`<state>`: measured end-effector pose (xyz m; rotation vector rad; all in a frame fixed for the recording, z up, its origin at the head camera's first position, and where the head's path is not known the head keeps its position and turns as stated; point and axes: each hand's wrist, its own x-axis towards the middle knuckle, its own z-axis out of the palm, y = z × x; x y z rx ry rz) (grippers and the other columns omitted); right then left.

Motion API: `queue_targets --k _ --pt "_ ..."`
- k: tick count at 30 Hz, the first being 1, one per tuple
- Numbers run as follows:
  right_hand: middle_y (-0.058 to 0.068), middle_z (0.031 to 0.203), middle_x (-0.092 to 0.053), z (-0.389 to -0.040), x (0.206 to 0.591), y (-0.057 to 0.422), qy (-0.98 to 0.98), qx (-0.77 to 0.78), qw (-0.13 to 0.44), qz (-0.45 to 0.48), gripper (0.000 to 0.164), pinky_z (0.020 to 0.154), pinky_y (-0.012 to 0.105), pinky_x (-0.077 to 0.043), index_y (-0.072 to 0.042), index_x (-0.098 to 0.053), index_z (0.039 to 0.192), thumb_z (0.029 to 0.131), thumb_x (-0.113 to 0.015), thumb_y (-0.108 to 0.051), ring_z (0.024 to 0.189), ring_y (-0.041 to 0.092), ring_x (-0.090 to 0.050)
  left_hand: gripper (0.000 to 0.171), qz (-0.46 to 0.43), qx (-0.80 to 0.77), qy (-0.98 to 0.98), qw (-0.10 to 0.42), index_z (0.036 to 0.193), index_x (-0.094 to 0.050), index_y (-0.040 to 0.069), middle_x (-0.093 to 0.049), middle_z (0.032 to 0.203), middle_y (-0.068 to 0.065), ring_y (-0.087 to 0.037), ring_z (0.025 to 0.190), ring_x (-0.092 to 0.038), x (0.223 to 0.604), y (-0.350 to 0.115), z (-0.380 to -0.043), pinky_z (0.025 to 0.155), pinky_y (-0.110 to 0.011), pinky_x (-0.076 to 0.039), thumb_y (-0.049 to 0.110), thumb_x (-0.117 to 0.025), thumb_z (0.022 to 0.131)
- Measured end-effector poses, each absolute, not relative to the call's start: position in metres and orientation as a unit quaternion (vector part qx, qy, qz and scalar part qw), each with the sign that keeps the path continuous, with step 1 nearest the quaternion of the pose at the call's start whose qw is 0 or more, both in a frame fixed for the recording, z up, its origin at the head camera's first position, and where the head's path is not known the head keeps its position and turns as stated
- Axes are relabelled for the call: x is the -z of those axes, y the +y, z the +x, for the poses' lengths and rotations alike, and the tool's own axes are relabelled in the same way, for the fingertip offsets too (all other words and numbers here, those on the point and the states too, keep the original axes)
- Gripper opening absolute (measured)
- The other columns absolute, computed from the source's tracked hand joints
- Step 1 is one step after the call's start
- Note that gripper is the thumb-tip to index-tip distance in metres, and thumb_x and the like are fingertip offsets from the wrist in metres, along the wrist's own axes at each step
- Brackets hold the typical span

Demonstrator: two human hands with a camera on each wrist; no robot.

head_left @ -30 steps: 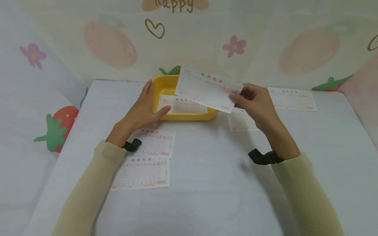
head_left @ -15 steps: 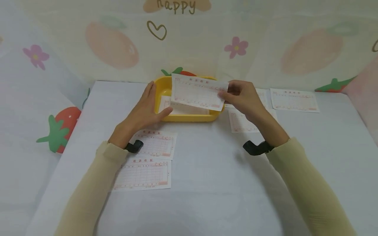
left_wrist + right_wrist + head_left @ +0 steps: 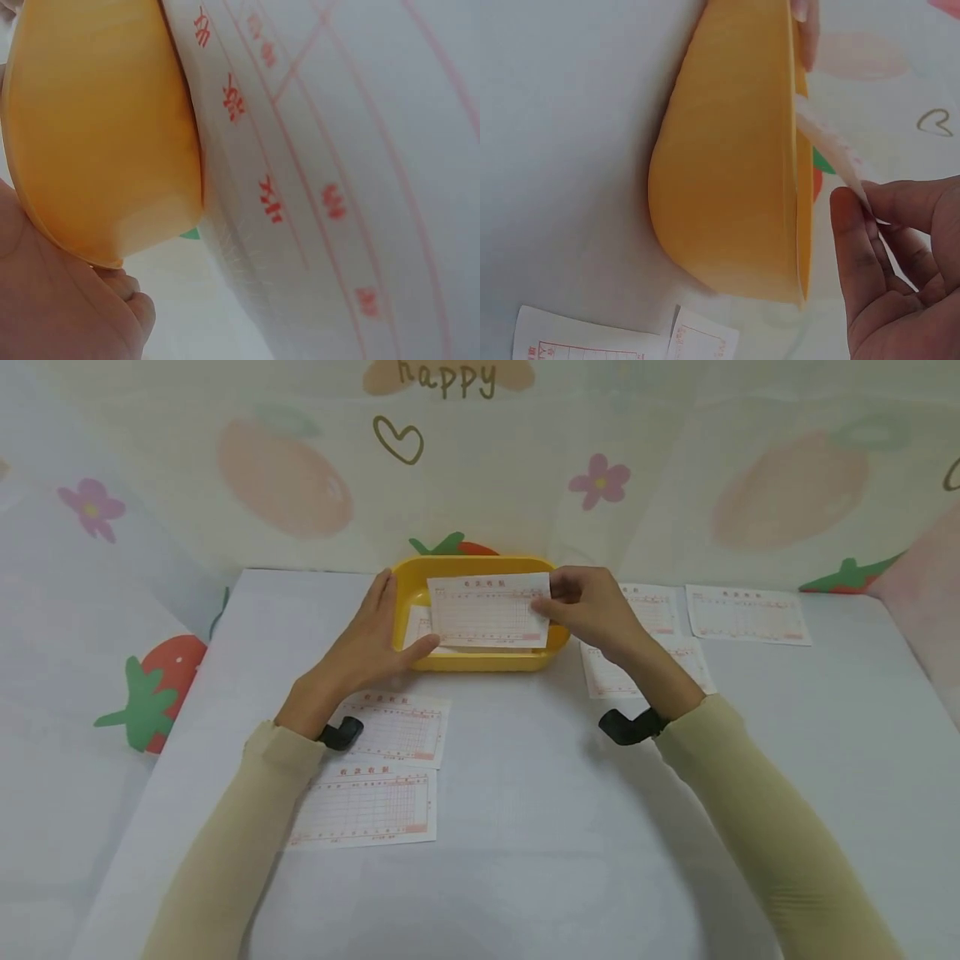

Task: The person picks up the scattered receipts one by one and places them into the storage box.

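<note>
A yellow plastic basin (image 3: 480,663) stands near the back of the table. My right hand (image 3: 594,610) pinches the right edge of a white receipt slip (image 3: 487,610) with red print, held over the basin. In the right wrist view, thumb and fingers of the right hand (image 3: 900,255) grip the slip (image 3: 832,146), which dips past the rim. Another slip (image 3: 417,625) lies in the basin, mostly covered by the held one. My left hand (image 3: 367,635) rests against the basin's left end, thumb at the front rim and fingers straight along the side.
Two slips lie at front left, one receipt (image 3: 393,727) behind another receipt (image 3: 367,806), partly under the left forearm. Right of the basin are more slips: a front receipt (image 3: 682,664), a receipt (image 3: 652,606) partly hidden by the hand, and a far-right receipt (image 3: 748,614). A printed backdrop (image 3: 480,485) rises behind.
My right hand has moved left and slightly down, carrying the slip from tilted above the basin's right side to nearly level over its middle. The left hand stays at the basin.
</note>
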<state>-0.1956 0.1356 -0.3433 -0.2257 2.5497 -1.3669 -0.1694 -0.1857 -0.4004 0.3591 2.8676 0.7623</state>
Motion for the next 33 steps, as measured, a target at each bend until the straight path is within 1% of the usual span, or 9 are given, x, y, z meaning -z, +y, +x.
queue_targets --k 4,7,10,12,15,19,23,27,33 --pt "0.015 0.123 -0.071 -0.199 0.345 0.134 0.878 0.458 0.112 -0.083 0.031 0.078 0.015 -0.055 -0.004 -0.069 0.128 0.101 -0.071 -0.019 0.104 0.026 -0.064 0.119 0.119 -0.251 0.957 0.082 0.168 0.012 0.004 0.013 0.180 -0.013 -0.034 0.168 -0.002 0.400 -0.186 -0.169 0.136 -0.053 -0.015 0.072 -0.054 0.096" --pt "0.015 0.124 -0.071 -0.202 0.346 0.135 0.883 0.450 0.102 -0.085 0.034 0.082 0.019 -0.056 -0.004 -0.068 0.132 0.101 -0.071 -0.019 0.106 0.026 -0.065 0.119 0.121 -0.250 0.957 0.082 0.168 0.012 0.004 0.013 0.180 -0.013 -0.034 0.168 0.000 0.400 -0.187 -0.169 0.137 -0.052 -0.014 0.072 -0.054 0.097" --pt "0.017 0.127 -0.070 -0.204 0.348 0.138 0.889 0.441 0.089 -0.082 0.042 0.092 0.029 -0.059 -0.003 -0.064 0.140 0.101 -0.070 -0.018 0.112 0.028 -0.066 0.119 0.121 -0.254 0.956 0.082 0.168 0.012 0.004 0.014 0.180 -0.012 -0.033 0.168 0.000 0.402 -0.186 -0.171 0.137 -0.052 -0.013 0.073 -0.054 0.097" --pt "0.018 0.133 -0.068 -0.205 0.349 0.141 0.892 0.438 0.081 -0.078 0.050 0.101 0.037 -0.060 -0.003 -0.057 0.148 0.102 -0.070 -0.019 0.119 0.030 -0.066 0.119 0.122 -0.258 0.955 0.082 0.168 0.012 0.005 0.013 0.180 -0.012 -0.033 0.168 0.000 0.405 -0.183 -0.172 0.137 -0.052 -0.013 0.072 -0.054 0.096" --pt "0.019 0.145 -0.061 -0.203 0.351 0.145 0.892 0.441 0.068 -0.072 0.060 0.113 0.045 -0.055 -0.005 -0.046 0.157 0.103 -0.068 -0.020 0.133 0.033 -0.062 0.119 0.128 -0.259 0.954 0.081 0.168 0.013 0.005 0.012 0.180 -0.013 -0.033 0.168 0.000 0.407 -0.180 -0.174 0.137 -0.051 -0.013 0.073 -0.054 0.096" --pt "0.020 0.158 -0.050 -0.198 0.353 0.151 0.892 0.444 0.037 -0.078 0.063 0.123 0.048 -0.046 -0.005 -0.040 0.159 0.104 -0.067 -0.020 0.146 0.035 -0.052 0.118 0.141 -0.255 0.954 0.074 0.169 0.012 0.005 0.010 0.180 -0.014 -0.032 0.168 -0.001 0.408 -0.175 -0.176 0.137 -0.051 -0.013 0.073 -0.053 0.096" --pt "0.022 0.159 -0.045 -0.188 0.353 0.153 0.899 0.426 -0.006 -0.105 0.061 0.124 0.049 -0.043 -0.003 -0.043 0.156 0.104 -0.067 -0.022 0.148 0.037 -0.048 0.117 0.142 -0.251 0.955 0.074 0.169 0.011 0.005 0.011 0.180 -0.014 -0.032 0.169 -0.001 0.406 -0.172 -0.176 0.137 -0.051 -0.012 0.072 -0.053 0.097" --pt "0.022 0.156 -0.048 -0.175 0.354 0.154 0.901 0.413 -0.041 -0.127 0.057 0.123 0.050 -0.045 -0.003 -0.048 0.154 0.103 -0.067 -0.021 0.145 0.038 -0.050 0.118 0.140 -0.250 0.955 0.077 0.169 0.012 0.005 0.011 0.180 -0.014 -0.032 0.169 -0.001 0.404 -0.170 -0.176 0.137 -0.051 -0.012 0.072 -0.053 0.096" --pt "0.019 0.152 -0.052 -0.156 0.356 0.157 0.898 0.410 -0.073 -0.141 0.054 0.120 0.051 -0.048 -0.002 -0.053 0.150 0.102 -0.068 -0.020 0.142 0.036 -0.052 0.119 0.148 -0.250 0.954 0.078 0.169 0.012 0.006 0.010 0.180 -0.014 -0.033 0.168 -0.003 0.402 -0.167 -0.178 0.137 -0.051 -0.014 0.073 -0.054 0.096"
